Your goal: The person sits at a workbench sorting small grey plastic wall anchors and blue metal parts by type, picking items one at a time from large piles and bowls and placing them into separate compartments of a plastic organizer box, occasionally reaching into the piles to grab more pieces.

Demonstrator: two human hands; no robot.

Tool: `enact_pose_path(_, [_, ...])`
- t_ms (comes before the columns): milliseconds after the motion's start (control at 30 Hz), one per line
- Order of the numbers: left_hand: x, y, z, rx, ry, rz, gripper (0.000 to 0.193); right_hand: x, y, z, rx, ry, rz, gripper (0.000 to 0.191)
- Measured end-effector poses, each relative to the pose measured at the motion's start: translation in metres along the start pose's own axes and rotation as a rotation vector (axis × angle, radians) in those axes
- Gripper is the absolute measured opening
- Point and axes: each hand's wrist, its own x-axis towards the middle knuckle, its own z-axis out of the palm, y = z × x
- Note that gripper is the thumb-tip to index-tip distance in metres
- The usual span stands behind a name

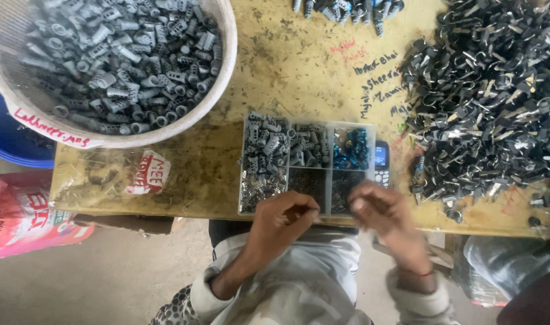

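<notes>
My left hand [285,216] pinches something small I can't make out; my right hand [380,212] is blurred — grip unclear. Just beyond them the compartment tray [245,174] holds sorted parts — the basket [227,57] farther off remains heaped.

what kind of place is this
Probably a small hardware sorting or packing workshop: a white basket of grey plastic wall plugs, a heap of dark metal clips, and a compartment box on a worn bench.

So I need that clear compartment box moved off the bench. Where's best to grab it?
Grip the compartment box by its two short end walls, from left and right. It lies flat and lidless with loose parts, so keep it level. Both hands cover the near edge; a phone abuts the right end.
</notes>
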Motion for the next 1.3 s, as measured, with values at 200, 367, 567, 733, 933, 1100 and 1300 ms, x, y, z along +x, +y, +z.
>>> enact_pose_path(200, [-0.003, 0.004, 0.000, -0.582, -0.072, -0.259, 0.011, -0.017, -0.002, 0.038, -0.304, 0.092, -0.240, 0.014])
enact_pose_path(367, [-0.008, 0.006, -0.005, -0.529, -0.083, -0.209, 0.012, -0.020, 0.005, 0.036, -0.032, -0.006, -0.112, 0.008])
enact_pose_path(567, [-0.012, 0.014, 0.000, -0.637, -0.053, -0.189, 0.011, -0.028, 0.025, 0.056, 0.404, 0.008, 0.052, 0.010])
enact_pose_path(733, [-0.010, 0.017, 0.002, -0.705, -0.053, -0.178, 0.011, -0.032, 0.031, 0.064, 0.530, 0.012, 0.007, 0.015])
enact_pose_path(933, [-0.011, 0.013, 0.002, -0.830, -0.082, -0.210, 0.012, -0.032, 0.020, 0.068, 0.538, 0.041, 0.004, 0.015])
enact_pose_path(1100, [-0.014, 0.012, 0.006, -0.626, 0.023, -0.206, 0.013, -0.031, 0.013, 0.066, 0.279, 0.085, -0.114, 0.006])
enact_pose_path(1300, [-0.016, 0.014, 0.006, -0.674, 0.019, -0.194, 0.012, -0.036, 0.021, 0.063, 0.270, 0.115, -0.024, 0.004])
